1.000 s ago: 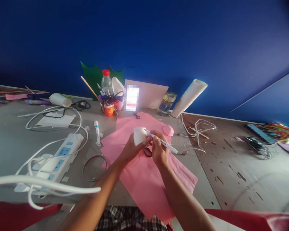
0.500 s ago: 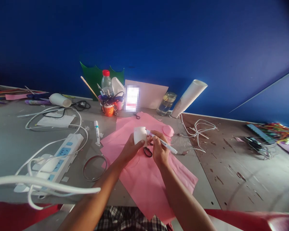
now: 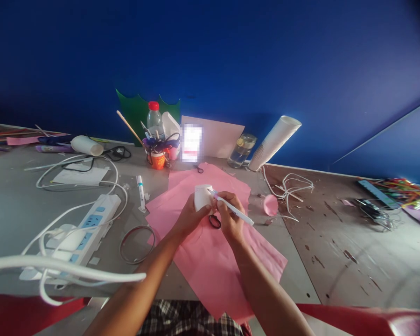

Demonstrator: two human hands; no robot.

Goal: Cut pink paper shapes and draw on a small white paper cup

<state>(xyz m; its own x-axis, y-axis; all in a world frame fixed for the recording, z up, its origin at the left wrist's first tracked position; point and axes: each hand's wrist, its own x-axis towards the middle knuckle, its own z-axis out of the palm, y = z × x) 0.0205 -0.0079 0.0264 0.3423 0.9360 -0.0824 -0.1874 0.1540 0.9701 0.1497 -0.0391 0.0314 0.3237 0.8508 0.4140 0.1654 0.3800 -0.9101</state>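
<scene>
My left hand (image 3: pixel 192 215) is closed round a white paper cup (image 3: pixel 202 199), its thumb across the front. A white marker pen (image 3: pixel 236 212) is gripped in my right hand (image 3: pixel 231 217), its tip against or very near the cup's upper right side. Beneath both hands lies a pink paper sheet (image 3: pixel 210 275), reaching over the table's front edge. The dark handle loop of scissors (image 3: pixel 215 221) shows on the paper between my hands; the rest of it is hidden. To the right, off the sheet, is a round pink piece (image 3: pixel 270 205).
Left are a power strip (image 3: pixel 91 228), a tape ring (image 3: pixel 137 244) and another marker (image 3: pixel 140 191). At the back stand a pen holder (image 3: pixel 157 158), a lit phone (image 3: pixel 192 143), a glass jar (image 3: pixel 242 150) and stacked paper cups (image 3: pixel 275 142). Pipe cleaners (image 3: pixel 413 192) lie far right.
The round pink piece has moved right, from the sheet's edge onto the bare table. The marker in my right hand has shifted slightly left against the cup; my left hand stays nearly still.
</scene>
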